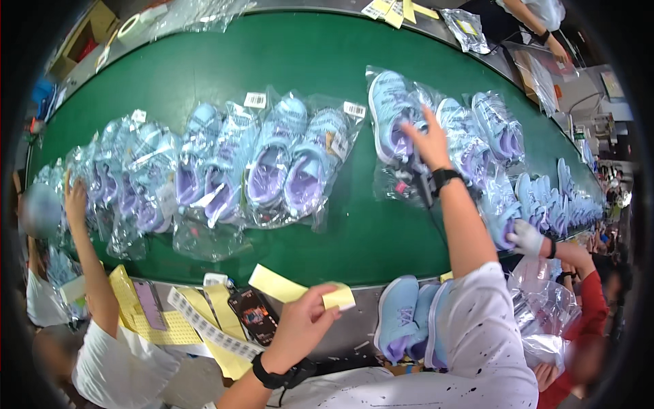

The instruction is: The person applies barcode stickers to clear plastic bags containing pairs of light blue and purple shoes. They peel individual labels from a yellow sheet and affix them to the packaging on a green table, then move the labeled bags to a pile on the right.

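My left hand is closed in a pinch on a pale yellow paper strip, which sticks out on both sides of the fingers above the table's near edge. My right hand reaches out over a pair of light blue and lilac sneakers in a clear bag on the green surface. Its thumb and fingers are spread apart at the shoe's opening, touching or just over the bag. Left of this pair lies another bagged pair with white barcode labels on the bag. Both my wrists carry black bands with small devices.
Bagged sneakers line the green conveyor table on both sides. Near me lie a phone, label sheets and unbagged sneakers. A co-worker's hand touches shoes at left; a gloved hand works at right.
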`<state>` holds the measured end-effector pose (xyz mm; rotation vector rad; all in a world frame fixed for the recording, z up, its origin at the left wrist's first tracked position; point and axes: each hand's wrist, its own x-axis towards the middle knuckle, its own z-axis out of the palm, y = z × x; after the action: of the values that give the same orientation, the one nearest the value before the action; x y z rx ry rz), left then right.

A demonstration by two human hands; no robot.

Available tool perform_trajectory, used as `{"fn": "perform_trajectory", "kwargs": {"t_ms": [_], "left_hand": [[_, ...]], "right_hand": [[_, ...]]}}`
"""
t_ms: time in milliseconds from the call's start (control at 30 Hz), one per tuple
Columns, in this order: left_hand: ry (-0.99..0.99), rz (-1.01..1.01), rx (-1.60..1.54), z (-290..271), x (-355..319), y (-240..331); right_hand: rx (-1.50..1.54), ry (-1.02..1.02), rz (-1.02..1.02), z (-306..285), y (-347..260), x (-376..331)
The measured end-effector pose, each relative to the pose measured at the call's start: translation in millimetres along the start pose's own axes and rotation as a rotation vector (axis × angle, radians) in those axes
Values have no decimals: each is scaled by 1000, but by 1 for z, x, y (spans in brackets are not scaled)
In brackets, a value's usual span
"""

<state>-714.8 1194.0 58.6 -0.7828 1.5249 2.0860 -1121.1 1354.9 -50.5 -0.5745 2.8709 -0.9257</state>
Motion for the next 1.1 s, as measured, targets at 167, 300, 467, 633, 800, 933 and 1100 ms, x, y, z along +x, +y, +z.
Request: {"fn": "perform_trajectory", "kwargs": {"t_ms": [167,300,467,633,800,933,1100], "left_hand": [[-25,-27,-23,11,7,-13],[7,46,69,22,10,-3],[-39,-22,66,25,18,0],[-14,-48,41,29,24,6],[-23,-21,-15,43,31,2],[-60,-23,-2,46,35,0],[-52,-39,-40,50,42,-4]], "right_hand": [[-69,-157,-182,43,-54,-60],[517,-219,176,-6,-39,-58],[392,110,11,-29,58,-20],[826,174,284,-5,76,10],[1118,-161,449,-8,96,57],[967,-417,515,-19,100,78],[897,-516,518,-21,95,88]]}}
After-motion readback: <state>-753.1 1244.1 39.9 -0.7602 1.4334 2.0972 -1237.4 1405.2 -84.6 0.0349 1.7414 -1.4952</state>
